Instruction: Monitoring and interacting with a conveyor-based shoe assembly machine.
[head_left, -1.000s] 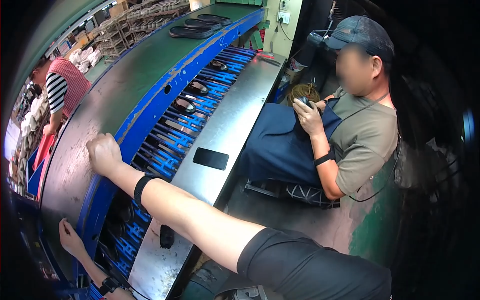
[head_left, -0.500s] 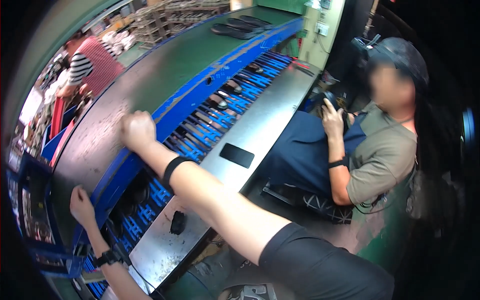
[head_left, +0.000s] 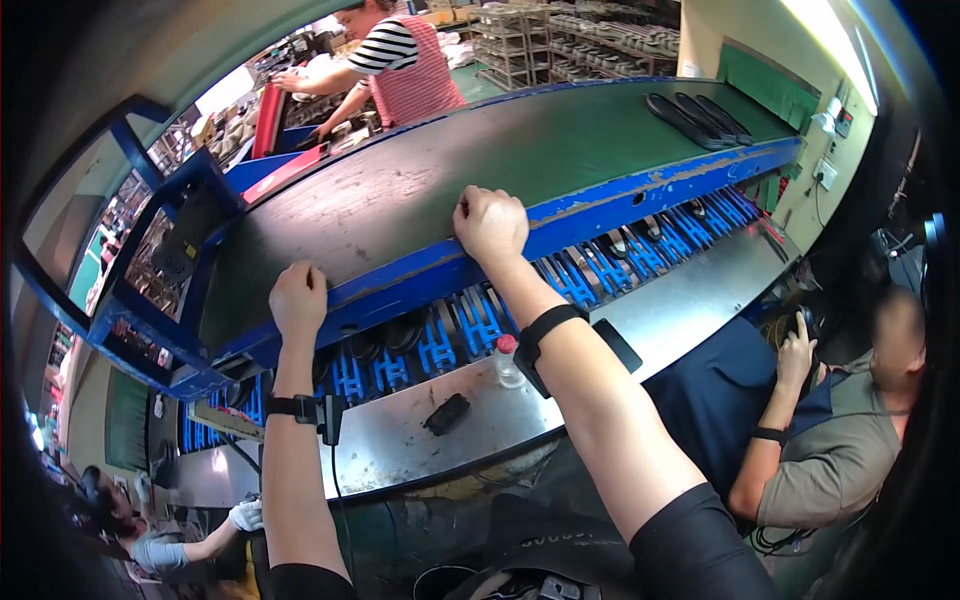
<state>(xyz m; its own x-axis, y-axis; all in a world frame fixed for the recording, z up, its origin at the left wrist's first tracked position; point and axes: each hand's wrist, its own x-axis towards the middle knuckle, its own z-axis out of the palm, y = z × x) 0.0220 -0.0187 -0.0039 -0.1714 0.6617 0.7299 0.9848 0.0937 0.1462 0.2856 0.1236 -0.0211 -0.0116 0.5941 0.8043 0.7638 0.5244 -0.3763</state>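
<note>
My left hand (head_left: 300, 303) is closed in a fist at the near blue edge of a dark green conveyor belt (head_left: 560, 150). My right hand (head_left: 492, 227), also a fist, rests further right at the same edge. No object shows in either one; the curled fingertips are partly hidden. Below the belt runs a row of blue racks (head_left: 605, 265) with dark shoe parts among them. Nearest my forearms, on the metal ledge (head_left: 390, 465), lie a crumpled black lump (head_left: 447, 414) and a clear bottle (head_left: 508, 368) with a red cap. A flat black phone-like slab (head_left: 617, 345) is partly behind my right forearm.
Several black soles (head_left: 698, 120) lie on the belt's far right. A blue metal frame (head_left: 140, 250) stands at its left end. One co-worker (head_left: 415, 75) works across the belt, another (head_left: 820, 440) sits at right holding something dark, and a gloved one (head_left: 170, 540) is at lower left.
The view has turned, so the belt lies more level and my hands appear further right. Both hands remain fists at the belt edge. The red-capped bottle and the gloved co-worker are now visible.
</note>
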